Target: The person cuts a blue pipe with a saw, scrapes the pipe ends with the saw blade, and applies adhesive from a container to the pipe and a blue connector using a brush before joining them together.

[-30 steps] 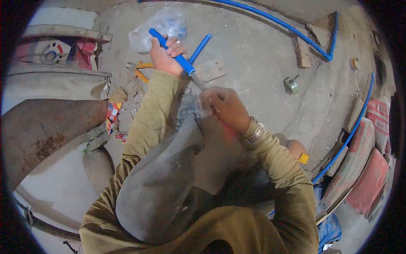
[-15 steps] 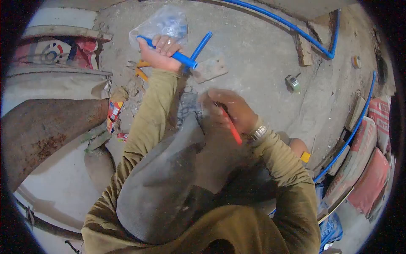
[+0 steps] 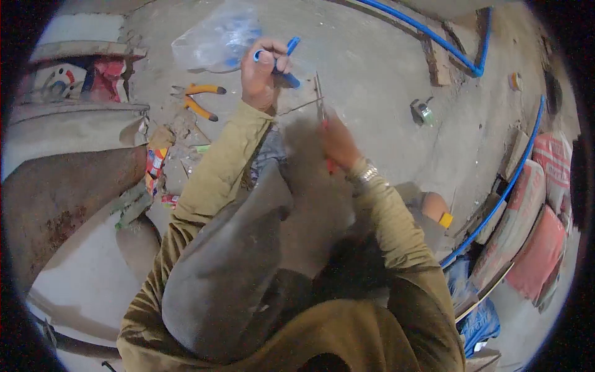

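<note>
My left hand [image 3: 263, 74] is closed around a short blue pipe [image 3: 259, 55], its open end now tilted up towards me. Another blue pipe piece [image 3: 293, 44] shows just beyond the fingers. Lower and to the right, my right hand [image 3: 339, 144] grips a red-handled tool [image 3: 325, 126] with a thin metal shaft pointing away from me; its exact kind I cannot tell. The shaft overlaps a small flat slab [image 3: 302, 94] on the floor. Left of my left hand lie yellow-handled pliers [image 3: 202, 101], jaws to the left.
A clear plastic bag [image 3: 217, 38] with blue items lies beyond my left hand. A roll of tape [image 3: 423, 112] sits on the concrete floor to the right. Long blue pipe [image 3: 496, 211] runs along the right side by stacked sacks [image 3: 508, 229]. A rusty metal piece [image 3: 68, 204] stands left.
My left hand has turned the blue pipe from lying crosswise to end-up. My right hand has moved forward, and its tool's metal shaft now points away from me. The pliers show fully.
</note>
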### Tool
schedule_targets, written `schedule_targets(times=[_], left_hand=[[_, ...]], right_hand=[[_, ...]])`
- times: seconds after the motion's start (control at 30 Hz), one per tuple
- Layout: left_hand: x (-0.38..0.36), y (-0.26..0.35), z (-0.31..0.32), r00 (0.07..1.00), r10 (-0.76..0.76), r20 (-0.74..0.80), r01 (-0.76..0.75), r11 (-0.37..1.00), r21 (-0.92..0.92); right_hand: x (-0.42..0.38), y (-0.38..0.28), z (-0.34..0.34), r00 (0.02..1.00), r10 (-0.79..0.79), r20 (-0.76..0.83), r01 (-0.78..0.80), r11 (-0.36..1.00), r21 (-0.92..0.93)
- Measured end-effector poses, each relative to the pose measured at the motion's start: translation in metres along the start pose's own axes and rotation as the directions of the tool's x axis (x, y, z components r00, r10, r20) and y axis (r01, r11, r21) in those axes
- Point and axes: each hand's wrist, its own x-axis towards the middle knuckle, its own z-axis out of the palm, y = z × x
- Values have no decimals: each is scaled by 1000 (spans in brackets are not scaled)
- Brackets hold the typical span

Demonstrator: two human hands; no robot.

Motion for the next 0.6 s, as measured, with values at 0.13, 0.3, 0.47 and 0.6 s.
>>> schedule_targets(times=[0.13, 0.3, 0.47, 0.6], left_hand=[[-1, 0, 0, 998, -29, 56, 27, 999, 29], [-9, -2, 9, 994, 30, 105, -45, 988, 151], [-7, -7, 9, 994, -16, 110, -4, 983, 182], [-1, -7, 9, 976, -61, 208, 22, 983, 184]], right_hand=[[14, -3, 22, 989, -80, -125, 81, 997, 3], [19, -43, 24, 990, 116, -85, -123, 989, -82], [16, -13, 41, 997, 77, -7, -77, 995, 66], [15, 16, 69, 927, -169, -336, 228, 963, 145]])
